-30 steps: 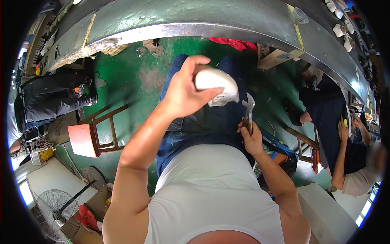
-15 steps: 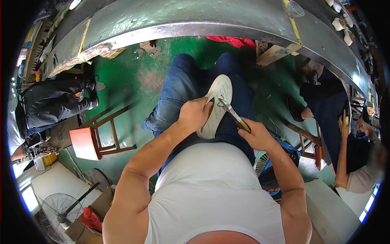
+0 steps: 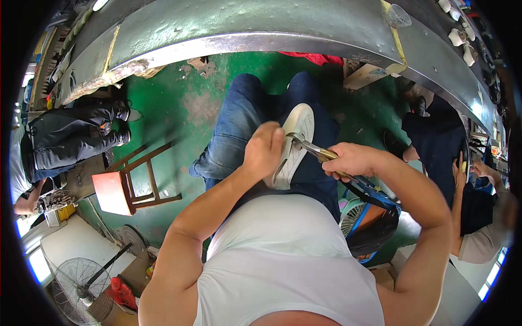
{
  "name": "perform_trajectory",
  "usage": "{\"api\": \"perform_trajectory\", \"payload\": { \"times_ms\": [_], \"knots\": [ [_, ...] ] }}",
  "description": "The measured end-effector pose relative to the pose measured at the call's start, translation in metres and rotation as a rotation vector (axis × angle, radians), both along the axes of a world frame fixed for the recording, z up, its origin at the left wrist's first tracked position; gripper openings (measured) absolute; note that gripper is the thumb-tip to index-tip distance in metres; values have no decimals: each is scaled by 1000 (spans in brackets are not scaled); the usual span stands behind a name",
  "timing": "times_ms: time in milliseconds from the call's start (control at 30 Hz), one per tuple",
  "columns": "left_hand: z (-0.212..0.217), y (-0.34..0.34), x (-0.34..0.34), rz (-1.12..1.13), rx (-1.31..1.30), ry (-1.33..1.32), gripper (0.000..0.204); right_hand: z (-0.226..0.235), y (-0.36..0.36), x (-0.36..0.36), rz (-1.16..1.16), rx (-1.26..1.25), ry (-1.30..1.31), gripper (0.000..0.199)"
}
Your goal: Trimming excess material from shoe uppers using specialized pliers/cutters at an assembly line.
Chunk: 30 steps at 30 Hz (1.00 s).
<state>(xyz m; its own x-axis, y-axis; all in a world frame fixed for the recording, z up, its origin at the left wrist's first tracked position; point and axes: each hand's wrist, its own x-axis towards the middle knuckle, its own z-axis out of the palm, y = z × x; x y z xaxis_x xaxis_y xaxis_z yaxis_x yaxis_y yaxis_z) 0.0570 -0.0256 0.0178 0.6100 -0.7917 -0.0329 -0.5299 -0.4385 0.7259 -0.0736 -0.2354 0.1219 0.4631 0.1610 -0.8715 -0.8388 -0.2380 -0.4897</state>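
Observation:
A cream-white shoe rests on my lap over the blue jeans, its rounded end pointing away from me. My left hand is closed at the shoe's left edge, slightly blurred, with its fingertips partly hidden. In my right hand is a pair of pincers with curved metal jaws and brass-coloured handles. The jaws lie at the shoe's left edge, right beside my left hand. Whether they grip any material there, I cannot tell.
A metal-topped workbench curves across the far side. An orange-topped stool stands left, and a floor fan lower left. People sit on both sides. A black bag is near my right arm; a clear cup sits on the bench.
My right forearm has swung outward and the hand has moved up and right. The pincers lie flatter, their jaws now at the shoe's left edge. The left hand has risen slightly.

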Motion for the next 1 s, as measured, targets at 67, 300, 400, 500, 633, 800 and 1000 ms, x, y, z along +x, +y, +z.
{"api": "perform_trajectory", "payload": {
  "times_ms": [67,300,400,500,633,800,1000],
  "knots": [
    [-10,-3,-1,158,-58,573,44,-6,-10,7,39,66,75,25],
    [-36,5,4,-104,-163,667,50,-19,-33,16,625,-509,-379,24],
    [-40,7,11,-193,-187,638,53,-75,-45,-1,622,-490,-713,20],
    [-42,11,12,-220,-190,688,65,-101,-50,-4,542,-515,-966,21],
    [-37,3,22,-255,-43,814,88,-112,-42,-19,396,-547,-910,24],
    [-33,-9,19,-176,-66,960,88,-77,-28,-41,149,-325,-651,39],
    [-33,-13,24,-54,-132,1258,76,-49,-7,-28,89,-318,-506,35]
  ]
}}
